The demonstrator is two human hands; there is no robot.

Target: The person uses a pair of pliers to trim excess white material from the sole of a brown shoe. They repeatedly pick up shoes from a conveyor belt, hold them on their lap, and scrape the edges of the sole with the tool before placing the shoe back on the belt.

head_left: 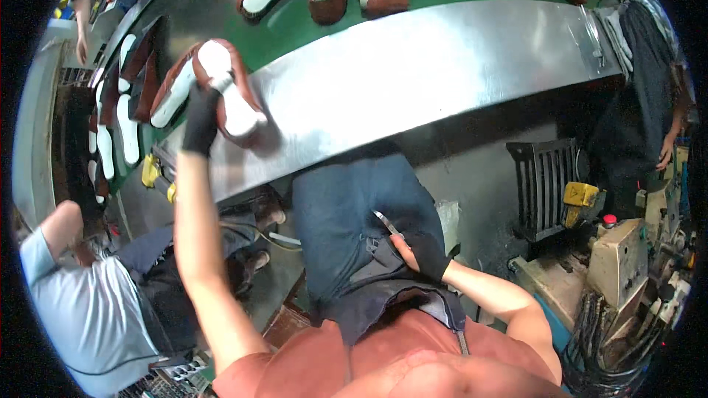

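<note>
Closed left hand (200, 119) around white-soled brown shoe (239, 109), right hand (422, 254) around slim metal tool (384, 221).

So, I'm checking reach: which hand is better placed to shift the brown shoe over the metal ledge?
The left, I'd judge: the left hand seems to grip that brown shoe, while the right hand is farther off, holding a slim metal tool.

No txt, nos. or signs legible from where I stand. Far R, the yellow box (580, 195) has a faint dark mark on its face, too sm. to tell whether it's a sign, letters or just dirt. Any print on the grey machine (619, 265) just below is likewise too sm. to read.
</note>
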